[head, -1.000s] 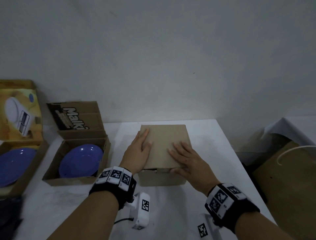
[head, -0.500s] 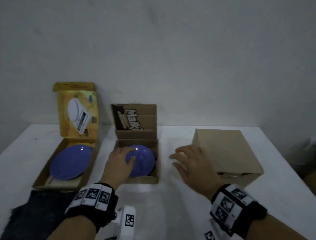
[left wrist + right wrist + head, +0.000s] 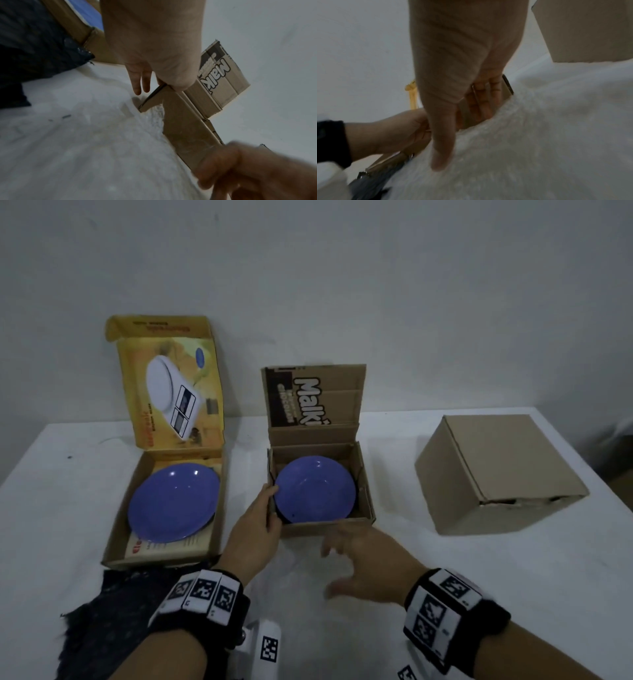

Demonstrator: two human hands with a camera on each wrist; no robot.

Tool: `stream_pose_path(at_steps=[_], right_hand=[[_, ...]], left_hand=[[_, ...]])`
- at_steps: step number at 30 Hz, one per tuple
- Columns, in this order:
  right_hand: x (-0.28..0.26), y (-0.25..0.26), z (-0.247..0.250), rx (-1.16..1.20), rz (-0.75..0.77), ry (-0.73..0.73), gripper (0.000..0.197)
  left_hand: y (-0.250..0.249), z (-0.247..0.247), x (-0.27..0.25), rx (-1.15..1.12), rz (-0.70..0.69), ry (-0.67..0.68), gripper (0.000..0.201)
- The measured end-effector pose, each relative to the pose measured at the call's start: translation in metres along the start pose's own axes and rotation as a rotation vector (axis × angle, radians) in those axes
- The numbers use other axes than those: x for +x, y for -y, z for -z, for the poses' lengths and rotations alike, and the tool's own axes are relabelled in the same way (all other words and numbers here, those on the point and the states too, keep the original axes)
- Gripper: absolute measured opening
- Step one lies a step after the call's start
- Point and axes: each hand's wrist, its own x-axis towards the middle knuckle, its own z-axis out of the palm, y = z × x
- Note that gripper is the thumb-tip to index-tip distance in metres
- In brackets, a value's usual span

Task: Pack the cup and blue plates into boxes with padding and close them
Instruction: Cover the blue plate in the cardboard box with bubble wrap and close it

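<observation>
Left hand (image 3: pixel 255 529) grips the near-left corner of the open brown box (image 3: pixel 329 523) holding a blue plate (image 3: pixel 315 489); right hand (image 3: pixel 368 566) hovers, fingers relaxed, over the white table (image 3: pixel 445 570), against a plain wall (image 3: pixel 342 285).

left hand (image 3: pixel 255 530) gripping, right hand (image 3: pixel 368 565) spread

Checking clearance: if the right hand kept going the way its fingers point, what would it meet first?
Probably the near wall of the brown box holding a blue plate; the right hand is already close, though depth is unclear.
</observation>
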Motion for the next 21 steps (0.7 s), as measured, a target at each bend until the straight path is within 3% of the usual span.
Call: stream_pose_path(at_steps=[2, 3, 7, 13, 17, 21], right_hand=[[-0.002, 0.003, -0.011, -0.073, -0.018, 0.221, 0.059], [-0.002, 0.003, -0.015, -0.081, -0.021, 0.221, 0.055], [-0.001, -0.003, -0.017, 0.000, -0.011, 0.044, 0.030], [-0.001, -0.012, 0.008, 0.148, -0.009, -0.225, 0.026], [0.004, -0.021, 0.022, 0.272, -0.121, -0.464, 0.009], [0.013, -0.025, 0.026, 0.317, -0.280, -0.663, 0.020]], left_hand=[[-0.003, 0.002, -0.001, 0.011, 0.016, 0.028, 0.040], [-0.003, 0.003, -0.002, 0.019, 0.014, 0.035, 0.039], [-0.002, 0.003, -0.003, -0.021, -0.006, 0.032, 0.037], [0.003, 0.006, 0.005, -0.098, 0.011, 0.019, 0.025], [0.004, 0.005, 0.010, -0.081, 0.008, 0.003, 0.017], [0.005, 0.002, 0.009, -0.074, -0.005, -0.002, 0.016]])
